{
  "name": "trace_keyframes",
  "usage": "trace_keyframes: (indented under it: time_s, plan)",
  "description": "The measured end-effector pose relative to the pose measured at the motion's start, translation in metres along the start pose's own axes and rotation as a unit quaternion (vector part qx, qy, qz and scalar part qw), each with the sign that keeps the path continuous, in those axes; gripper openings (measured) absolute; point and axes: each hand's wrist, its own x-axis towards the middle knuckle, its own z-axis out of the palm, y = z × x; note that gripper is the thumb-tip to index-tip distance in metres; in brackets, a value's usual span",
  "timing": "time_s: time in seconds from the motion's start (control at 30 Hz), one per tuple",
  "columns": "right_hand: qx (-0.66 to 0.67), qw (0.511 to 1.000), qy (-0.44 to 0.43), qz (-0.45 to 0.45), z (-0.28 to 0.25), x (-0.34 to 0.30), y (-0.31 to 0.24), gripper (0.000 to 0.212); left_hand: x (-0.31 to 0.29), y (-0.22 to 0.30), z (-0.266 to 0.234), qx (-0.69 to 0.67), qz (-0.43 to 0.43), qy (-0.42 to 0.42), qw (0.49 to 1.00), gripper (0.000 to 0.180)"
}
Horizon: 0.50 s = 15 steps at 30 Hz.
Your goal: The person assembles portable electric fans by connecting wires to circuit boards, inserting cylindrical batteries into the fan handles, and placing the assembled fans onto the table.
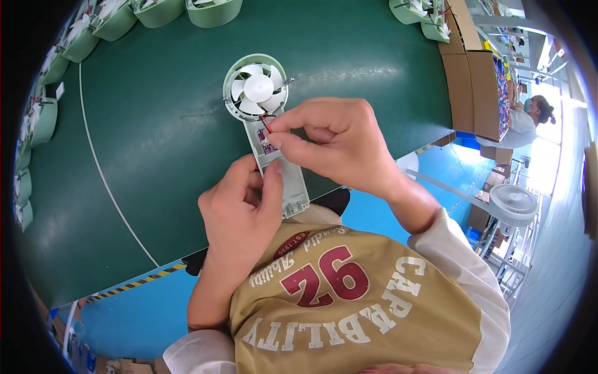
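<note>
A small handheld fan body (291, 181), pale green with a round head, lies at the table's near edge, its handle pointing toward me. White fan blades (257, 88) fill the head. Inside the open handle sits a small purple circuit board (266, 141). Red and black wires (268, 124) run from the head to my right hand (339, 140), whose thumb and forefinger pinch them just above the board. My left hand (243, 199) grips the handle from its left side, thumb over the edge. The fingertips of my right hand hide part of the board.
Several pale green fan bodies (215, 12) line the far and left edges of the green table (156, 81). More fan parts (430, 19) stand at the far right beside a cardboard box (470, 93). A white standing fan (512, 204) and another person (526, 124) are off to the right.
</note>
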Motion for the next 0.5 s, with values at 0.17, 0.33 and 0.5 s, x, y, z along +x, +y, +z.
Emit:
trace_keyframes:
  time_s: [0.17, 0.33, 0.5]
  plan:
    - [-0.076, 0.984, -0.001, -0.164, 0.0, 0.007, 0.011, 0.015, 0.0, 0.0, -0.001, -0.014, 0.003, 0.0, 1.0, 0.011]
    - [-0.197, 0.908, 0.08, -0.361, 0.007, 0.006, 0.023, 0.026, 0.001, 0.002, -0.006, -0.003, -0.003, -0.012, 1.0, 0.01]
    - [-0.231, 0.88, 0.114, -0.4, 0.013, 0.004, 0.027, 0.03, 0.0, 0.0, -0.005, -0.017, -0.002, -0.009, 1.0, 0.009]
